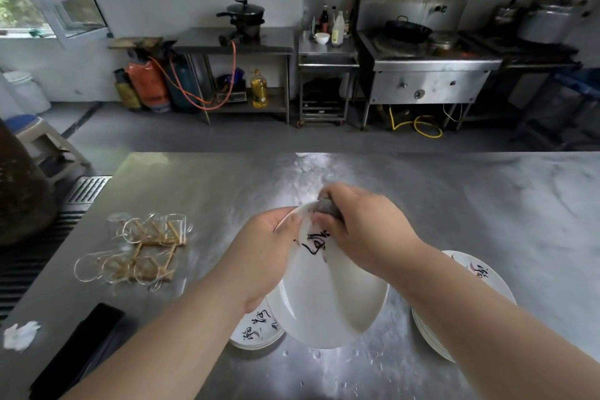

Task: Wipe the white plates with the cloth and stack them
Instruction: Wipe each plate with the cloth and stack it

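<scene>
Two hands at work, head view. The left hand (269, 247) grips the plate (331, 302) at its far left rim, with the thumb on the inner face and the other fingers curled round behind the edge. The right hand (360, 230) holds a bunched grey cloth (328, 206), fingers clamped round it, and presses it against the plate's far rim just beside the left thumb.

The plate is white with black brush lettering near the top. It is tilted, far edge raised and inner face towards the camera, and held above the steel table (454, 204). I cannot tell whether its near edge touches the table.

One low stack of plates (256, 330) lies on the table under the left wrist, partly hidden by the held plate, with lettering on its top plate. A taller stack (480, 286) sits on the right, partly covered by the right forearm. The held plate is between the two stacks. The table surface near them is wet with droplets.

To the left on the table are clear glasses lying on a wooden rack (143, 250). Nearer the table's left edge are a flat black object (97, 334) and a crumpled white tissue (21, 334).

Beyond the table, across the grey floor, a black pot (243, 14) stands on a burner on a steel bench. An oil bottle (259, 89) is on the shelf below it. A dark wok (407, 30) sits on a steel stove to the right.
</scene>
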Demonstrator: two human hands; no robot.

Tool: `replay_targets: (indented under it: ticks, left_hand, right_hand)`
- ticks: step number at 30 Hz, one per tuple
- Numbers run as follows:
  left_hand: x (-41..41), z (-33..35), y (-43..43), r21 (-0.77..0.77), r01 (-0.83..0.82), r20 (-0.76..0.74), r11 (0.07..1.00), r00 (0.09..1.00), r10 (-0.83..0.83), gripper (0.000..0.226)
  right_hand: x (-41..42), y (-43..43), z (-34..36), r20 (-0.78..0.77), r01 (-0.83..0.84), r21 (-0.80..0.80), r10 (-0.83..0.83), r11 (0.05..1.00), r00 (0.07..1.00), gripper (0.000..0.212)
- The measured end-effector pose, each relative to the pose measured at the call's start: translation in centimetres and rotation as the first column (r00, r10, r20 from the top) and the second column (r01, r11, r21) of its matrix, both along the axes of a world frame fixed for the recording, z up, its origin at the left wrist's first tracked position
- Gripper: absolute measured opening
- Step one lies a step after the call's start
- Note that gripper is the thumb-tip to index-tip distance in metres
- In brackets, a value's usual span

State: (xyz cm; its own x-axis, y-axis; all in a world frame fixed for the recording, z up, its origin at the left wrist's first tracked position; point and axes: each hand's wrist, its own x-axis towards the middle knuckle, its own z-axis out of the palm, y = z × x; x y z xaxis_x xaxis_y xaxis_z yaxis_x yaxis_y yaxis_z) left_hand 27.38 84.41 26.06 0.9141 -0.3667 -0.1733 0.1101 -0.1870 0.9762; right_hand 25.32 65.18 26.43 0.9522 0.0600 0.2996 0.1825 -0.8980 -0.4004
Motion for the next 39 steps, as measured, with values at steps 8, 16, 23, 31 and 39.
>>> replay_targets:
  ticks: [8, 16, 23, 31, 39]
  left_hand:
    - [0.1, -0.7, 0.8, -0.131, -0.293, 0.049, 0.947, 0.952, 0.301, 0.039]
    - [-1.8, -1.9, -0.5, -0.141, -0.267, 0.077, 0.953, 0.957, 0.279, 0.028]
    - [-1.3, -1.4, 0.2, -0.161, -0.363, 0.036, 0.918, 0.927, 0.373, 0.032]
    - [1.1, 0.5, 0.4, 0.107, 0.009, 0.189, 0.994, 0.982, -0.03, 0.028]
    - [1.6, -1.0, 1.9, 0.312, -0.123, 0.381, 0.942, 0.925, -0.005, 0.029]
  right_hand:
    - [-2.4, 0.1, -2.4, -0.229, 0.409, 0.481, -0.339, 0.775, 0.913, 0.017]
    - [0.1, -1.3, 2.2, -0.065, 0.038, 0.052, -0.035, 0.998, 0.997, 0.022]
    - [-3.1, 0.9, -2.4, -0.299, 0.433, 0.643, -0.314, 0.632, 0.901, 0.006]
    - [0.5, -1.5, 3.6, -0.151, -0.058, -0.062, 0.048, 0.996, 0.987, 0.022]
    - [-3.8, -0.5, -2.9, -0.212, 0.262, 0.192, -0.22, 0.946, 0.952, 0.022]
